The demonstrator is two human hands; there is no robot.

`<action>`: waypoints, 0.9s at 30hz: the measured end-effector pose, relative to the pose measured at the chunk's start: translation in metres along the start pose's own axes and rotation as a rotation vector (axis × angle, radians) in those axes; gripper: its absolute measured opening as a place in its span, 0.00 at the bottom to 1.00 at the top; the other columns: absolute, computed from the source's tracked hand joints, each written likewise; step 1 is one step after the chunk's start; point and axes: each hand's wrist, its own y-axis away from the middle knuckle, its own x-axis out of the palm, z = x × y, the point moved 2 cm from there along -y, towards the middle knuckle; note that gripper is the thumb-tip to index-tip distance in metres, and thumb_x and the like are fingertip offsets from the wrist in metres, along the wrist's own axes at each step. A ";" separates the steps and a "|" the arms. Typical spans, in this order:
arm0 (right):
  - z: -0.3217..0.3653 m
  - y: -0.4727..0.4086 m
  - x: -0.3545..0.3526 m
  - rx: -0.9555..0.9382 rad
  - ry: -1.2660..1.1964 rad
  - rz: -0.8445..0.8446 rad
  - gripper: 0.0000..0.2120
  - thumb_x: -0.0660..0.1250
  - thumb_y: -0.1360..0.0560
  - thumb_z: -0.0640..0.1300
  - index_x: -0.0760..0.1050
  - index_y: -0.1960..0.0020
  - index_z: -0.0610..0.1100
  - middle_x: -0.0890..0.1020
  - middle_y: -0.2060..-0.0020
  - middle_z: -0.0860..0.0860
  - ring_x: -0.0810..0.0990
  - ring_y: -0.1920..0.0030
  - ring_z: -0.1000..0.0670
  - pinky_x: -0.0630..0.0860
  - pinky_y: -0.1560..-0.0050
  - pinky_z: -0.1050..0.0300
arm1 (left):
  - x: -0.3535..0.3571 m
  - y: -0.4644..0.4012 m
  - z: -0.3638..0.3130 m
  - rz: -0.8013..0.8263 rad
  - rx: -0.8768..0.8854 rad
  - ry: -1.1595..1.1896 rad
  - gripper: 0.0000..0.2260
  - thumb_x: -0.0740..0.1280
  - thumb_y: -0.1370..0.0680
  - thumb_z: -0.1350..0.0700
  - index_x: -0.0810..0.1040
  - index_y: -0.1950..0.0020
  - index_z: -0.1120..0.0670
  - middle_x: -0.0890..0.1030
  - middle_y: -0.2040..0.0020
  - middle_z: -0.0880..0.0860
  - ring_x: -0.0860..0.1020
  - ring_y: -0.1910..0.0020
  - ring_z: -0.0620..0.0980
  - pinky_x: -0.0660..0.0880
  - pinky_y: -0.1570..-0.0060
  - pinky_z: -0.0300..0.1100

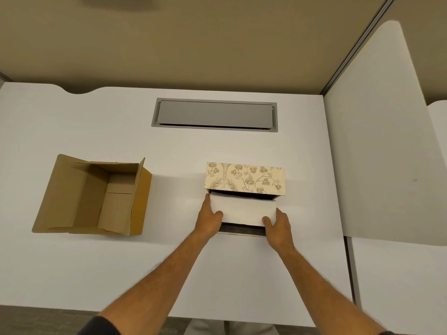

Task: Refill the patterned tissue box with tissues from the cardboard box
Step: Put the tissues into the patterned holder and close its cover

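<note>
The patterned tissue box [245, 178], cream with a leafy print, stands on the white desk right of centre with its near side open. A white stack of tissues [243, 211] sits half inside that opening. My left hand [209, 215] grips the stack's left end and my right hand [278, 222] grips its right end. The box's dark flap or lid [242, 230] lies flat on the desk under the stack. The cardboard box [94, 197] sits to the left, open and showing nothing inside.
A grey cable hatch [214, 115] is set into the desk [145, 262] behind the boxes. A white divider panel [382, 141] rises along the right side. The desk's near edge runs just below my forearms.
</note>
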 end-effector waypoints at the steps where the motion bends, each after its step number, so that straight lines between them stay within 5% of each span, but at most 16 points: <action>1: 0.000 -0.002 -0.001 -0.005 0.002 0.014 0.23 0.63 0.20 0.45 0.65 0.28 0.38 0.72 0.36 0.41 0.72 0.35 0.41 0.68 0.35 0.50 | -0.001 -0.001 0.000 0.013 0.001 0.007 0.34 0.61 0.21 0.63 0.51 0.19 0.48 0.64 0.22 0.50 0.66 0.27 0.52 0.66 0.30 0.44; 5: 0.005 -0.009 -0.015 0.031 -0.089 0.023 0.25 0.63 0.20 0.46 0.64 0.26 0.41 0.74 0.34 0.44 0.74 0.38 0.46 0.72 0.37 0.51 | -0.018 -0.002 -0.003 -0.057 0.023 0.101 0.27 0.60 0.21 0.62 0.63 0.23 0.47 0.66 0.23 0.50 0.67 0.26 0.52 0.64 0.30 0.47; 8: 0.021 -0.017 -0.043 -0.008 -0.211 -0.180 0.21 0.59 0.18 0.48 0.68 0.27 0.45 0.75 0.33 0.47 0.73 0.39 0.51 0.70 0.39 0.56 | -0.038 -0.006 -0.017 -0.252 0.082 0.197 0.19 0.60 0.19 0.60 0.72 0.27 0.51 0.73 0.28 0.52 0.71 0.30 0.53 0.68 0.29 0.51; 11: 0.048 -0.027 -0.065 -0.087 -0.302 -0.245 0.15 0.60 0.19 0.47 0.76 0.36 0.45 0.81 0.40 0.48 0.78 0.41 0.49 0.76 0.38 0.49 | -0.052 -0.012 -0.038 -0.295 0.162 0.279 0.09 0.63 0.19 0.56 0.83 0.45 0.49 0.83 0.41 0.51 0.80 0.40 0.52 0.77 0.43 0.42; 13: 0.063 -0.031 -0.069 -0.124 -0.304 -0.205 0.12 0.62 0.20 0.46 0.80 0.41 0.44 0.84 0.45 0.48 0.81 0.46 0.48 0.80 0.42 0.44 | -0.054 -0.015 -0.048 -0.289 0.201 0.260 0.07 0.66 0.20 0.56 0.84 0.51 0.49 0.85 0.47 0.50 0.82 0.46 0.50 0.78 0.47 0.40; 17: 0.074 -0.035 -0.064 -0.116 -0.210 -0.196 0.12 0.67 0.22 0.41 0.81 0.41 0.39 0.84 0.46 0.44 0.82 0.49 0.46 0.81 0.46 0.45 | -0.056 -0.019 -0.051 -0.347 0.203 0.154 0.06 0.72 0.23 0.58 0.85 0.47 0.53 0.84 0.50 0.50 0.81 0.50 0.48 0.78 0.48 0.40; 23: 0.054 -0.020 -0.069 -0.129 -0.132 -0.186 0.05 0.70 0.24 0.41 0.81 0.49 0.43 0.83 0.55 0.52 0.81 0.57 0.52 0.75 0.60 0.68 | -0.052 -0.005 -0.033 -0.329 0.215 0.044 0.01 0.73 0.24 0.56 0.83 0.54 0.51 0.83 0.54 0.46 0.82 0.53 0.45 0.79 0.55 0.36; 27: 0.033 0.008 -0.064 -0.116 -0.085 -0.143 0.02 0.71 0.25 0.41 0.79 0.53 0.46 0.83 0.58 0.53 0.82 0.58 0.56 0.75 0.59 0.68 | -0.053 0.019 -0.005 -0.320 0.217 0.032 0.04 0.74 0.25 0.56 0.82 0.59 0.49 0.84 0.57 0.44 0.83 0.56 0.42 0.78 0.60 0.30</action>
